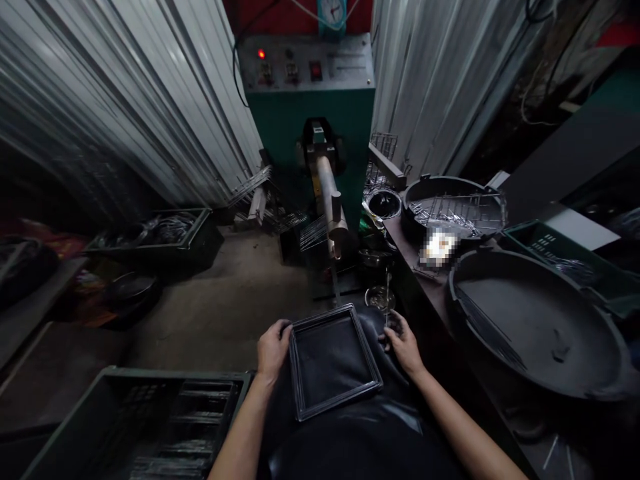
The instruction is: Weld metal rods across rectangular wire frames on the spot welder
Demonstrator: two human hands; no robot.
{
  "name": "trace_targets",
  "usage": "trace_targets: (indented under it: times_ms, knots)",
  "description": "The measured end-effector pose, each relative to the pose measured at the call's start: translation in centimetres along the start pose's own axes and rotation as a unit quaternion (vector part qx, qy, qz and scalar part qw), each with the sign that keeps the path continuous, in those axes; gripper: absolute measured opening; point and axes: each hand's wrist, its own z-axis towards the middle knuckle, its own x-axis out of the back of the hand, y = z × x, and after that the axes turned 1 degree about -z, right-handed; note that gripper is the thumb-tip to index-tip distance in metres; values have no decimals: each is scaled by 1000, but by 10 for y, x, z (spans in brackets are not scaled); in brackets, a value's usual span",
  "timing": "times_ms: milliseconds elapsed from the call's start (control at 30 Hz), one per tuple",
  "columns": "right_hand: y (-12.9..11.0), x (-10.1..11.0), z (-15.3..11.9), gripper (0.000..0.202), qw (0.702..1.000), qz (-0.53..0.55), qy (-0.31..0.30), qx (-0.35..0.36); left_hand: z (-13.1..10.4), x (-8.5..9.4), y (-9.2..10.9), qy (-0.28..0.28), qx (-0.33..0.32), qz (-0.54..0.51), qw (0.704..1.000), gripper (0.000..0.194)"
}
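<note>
Several square metal wire frames [334, 408] lie stacked on the dark apron over the person's lap. My left hand [275, 348] is closed on the upper left corner of the stack. To the right of the stack, apart from it, my right hand [401, 341] pinches a thin metal rod [387, 293] that points upward. Ahead of both hands, the metal arm [330, 193] of a green machine [280, 110] reaches toward me, its tip above the stack's far edge.
A green crate [113, 372] with wire parts is at the lower left, another crate [200, 230] farther back. Large round pans [540, 320] stand on the right bench. A small bowl [379, 298] sits beyond my right hand.
</note>
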Motion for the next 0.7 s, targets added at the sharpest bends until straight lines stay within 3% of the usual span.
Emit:
trace_targets:
  times_ms: [100, 200, 367, 433, 567, 700]
  knots:
    - [-8, 6, -1, 41, 997, -59, -35, 25, -3, 3, 3, 30, 12, -46, 998, 23]
    - [-22, 12, -3, 25, 981, -138, -81, 112, -5, 2, 6, 36, 59, -167, 984, 26]
    - [-59, 13, -16, 31, 913, -232, -205, 266, -7, -9, 18, -42, 229, -429, 873, 36]
    - [-76, 6, -26, 40, 886, -243, -271, 287, -6, -13, 27, -48, 234, -475, 847, 36]
    - [-106, -19, -49, 54, 818, -281, -396, 309, 10, -15, 60, -42, 203, -517, 831, 34]
    - [-118, -43, -61, 60, 760, -383, -435, 295, 35, -16, 99, -21, 155, -552, 819, 31]
